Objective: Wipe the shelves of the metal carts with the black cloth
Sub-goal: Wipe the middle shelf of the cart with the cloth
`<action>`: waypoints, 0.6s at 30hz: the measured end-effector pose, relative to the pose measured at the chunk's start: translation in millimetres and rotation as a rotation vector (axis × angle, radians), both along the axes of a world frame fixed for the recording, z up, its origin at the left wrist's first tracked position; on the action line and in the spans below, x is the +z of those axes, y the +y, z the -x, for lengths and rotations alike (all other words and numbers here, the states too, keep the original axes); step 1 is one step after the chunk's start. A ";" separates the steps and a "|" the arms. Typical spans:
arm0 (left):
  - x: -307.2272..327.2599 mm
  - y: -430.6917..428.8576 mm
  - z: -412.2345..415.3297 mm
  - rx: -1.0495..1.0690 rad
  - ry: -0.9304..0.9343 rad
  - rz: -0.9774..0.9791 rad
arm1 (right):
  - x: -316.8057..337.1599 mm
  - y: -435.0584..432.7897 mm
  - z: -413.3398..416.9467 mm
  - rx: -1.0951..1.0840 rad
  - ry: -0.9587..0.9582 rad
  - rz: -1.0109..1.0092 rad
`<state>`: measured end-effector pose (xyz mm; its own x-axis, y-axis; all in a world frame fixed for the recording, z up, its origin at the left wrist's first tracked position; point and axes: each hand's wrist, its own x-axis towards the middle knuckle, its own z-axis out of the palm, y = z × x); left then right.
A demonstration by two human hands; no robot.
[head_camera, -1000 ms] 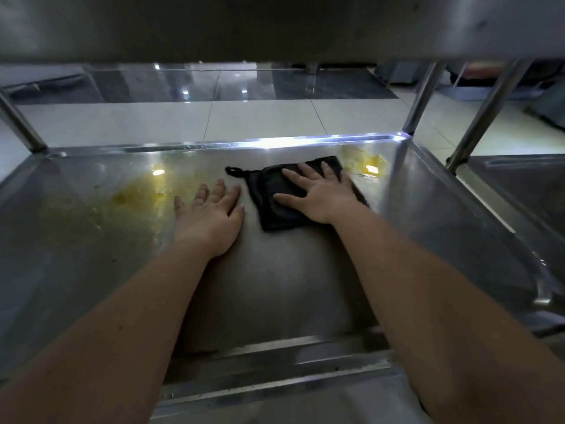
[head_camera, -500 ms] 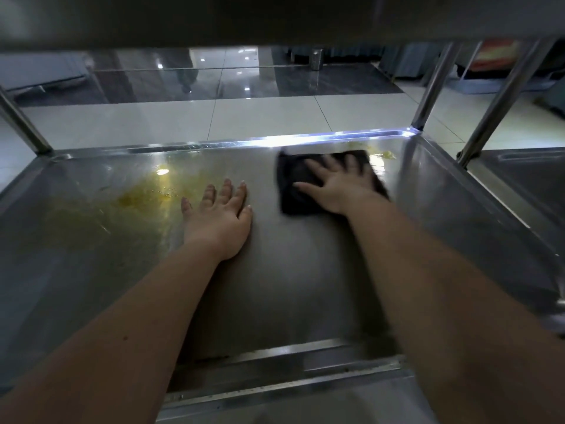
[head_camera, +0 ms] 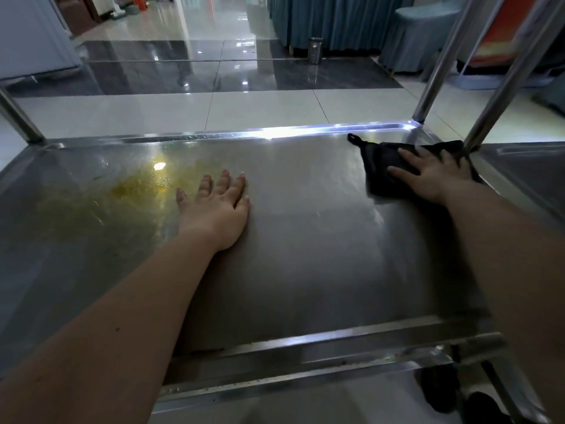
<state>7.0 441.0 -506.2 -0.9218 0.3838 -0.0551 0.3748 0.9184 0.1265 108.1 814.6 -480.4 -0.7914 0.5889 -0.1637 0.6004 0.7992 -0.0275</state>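
Observation:
The steel cart shelf [head_camera: 305, 255] fills the view, with a raised rim all round. A yellow greasy smear [head_camera: 137, 185] covers its left half. The black cloth [head_camera: 382, 166] lies flat in the far right corner of the shelf, its loop pointing to the back rim. My right hand [head_camera: 434, 175] presses on the cloth with straight, spread fingers. My left hand [head_camera: 217, 206] rests flat on the bare metal near the middle, just right of the smear, fingers straight.
Two slanted steel posts [head_camera: 443, 62] rise from the far right corner, close behind the cloth; another post [head_camera: 15, 117] stands at the far left. A second cart's shelf [head_camera: 526, 172] adjoins on the right. Tiled floor and a small metal bin [head_camera: 315, 50] lie beyond.
My right hand has slid the cloth to the right, from near the back middle into the far right corner. The left hand stayed flat in place. The head has risen, so more of the room shows.

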 end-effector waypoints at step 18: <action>5.2 -1.7 -5.0 0.003 -0.039 -0.020 | 1.5 -47.9 -1.7 0.029 0.028 0.033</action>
<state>12.0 439.3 -501.0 -0.9204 0.3821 -0.0832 0.3663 0.9169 0.1588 109.7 766.7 -478.9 -0.8124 0.5607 -0.1601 0.5760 0.8144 -0.0708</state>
